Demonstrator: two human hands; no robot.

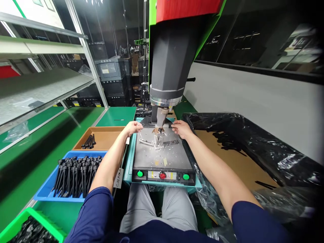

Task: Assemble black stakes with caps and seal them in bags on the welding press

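My left hand (133, 128) is closed at the rear left of a press machine's metal base plate (149, 158). A thin pale strand hangs just below its fingers. Across from it, my right hand (181, 129) has its thumb and fingers pressed together at the rear right. Whatever either hand pinches is too small to make out. Between the hands, the machine's metal horn (161, 116) points down at a small fixture (159, 139) with a dark round part (159, 130) in it. The horn and dark part look very close; I cannot tell whether they touch.
Left of the machine, a blue tray (42, 192) holds many black stemmed parts, a brown tray (111, 135) a few more. A green bin (45, 222) is nearest me. Black pieces lie in a plastic-lined box (210, 145) at right. Green buttons (140, 173) flank a red button (162, 175).
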